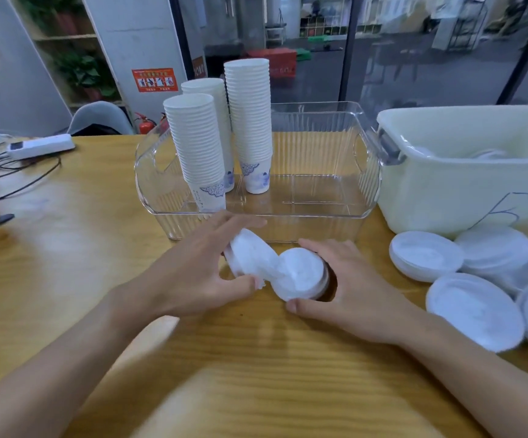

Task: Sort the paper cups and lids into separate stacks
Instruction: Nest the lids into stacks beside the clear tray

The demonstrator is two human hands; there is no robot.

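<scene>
Hands: left hand [212, 273] curls round a paper cup [250, 259]; right hand [341, 282] pinches a lid [302, 273], mid-desk near the clear tray [367, 184].
Handling: cup likely light, thin-walled, crushable; hold its sides gently.
Lid: probably flexible; best pinched at rim.
Stacks: cup stacks [250, 121] stand in tray's left half; lids [474, 305] at desk's right edge.

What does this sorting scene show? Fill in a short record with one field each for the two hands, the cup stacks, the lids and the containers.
left hand: grips a blurred white item, looks like a paper cup
right hand: holds a white lid
cup stacks: three, upright, in the left part of the clear bin
loose lids: on the wooden table, right of the hands
cream tub: right of the clear bin, white items inside
</scene>
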